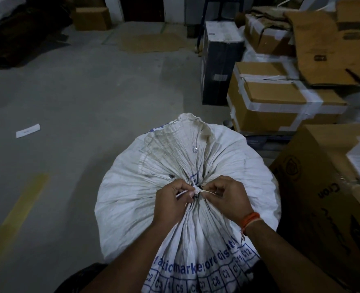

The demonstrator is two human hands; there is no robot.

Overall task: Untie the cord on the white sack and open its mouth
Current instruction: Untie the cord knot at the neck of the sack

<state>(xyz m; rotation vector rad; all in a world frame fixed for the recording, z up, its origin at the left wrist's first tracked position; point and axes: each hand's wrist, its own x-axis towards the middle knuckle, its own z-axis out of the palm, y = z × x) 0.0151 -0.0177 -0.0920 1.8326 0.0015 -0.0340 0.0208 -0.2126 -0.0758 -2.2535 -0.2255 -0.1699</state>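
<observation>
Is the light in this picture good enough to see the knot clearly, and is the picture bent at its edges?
Head view: dim, greyish light; the sack is brightest, far corners nearly black. The cord between the left hand and right hand is small and slightly soft. Wide-angle bending tilts the boxes.

The concrete floor (pixel 86 98) carries the white sack (pixel 132 197) near its front edge. Taped cardboard boxes (pixel 280 102) crowd its right side, a paper slip (pixel 27 130) lies left, and a flat cardboard sheet (pixel 153 42) lies toward the back.
</observation>
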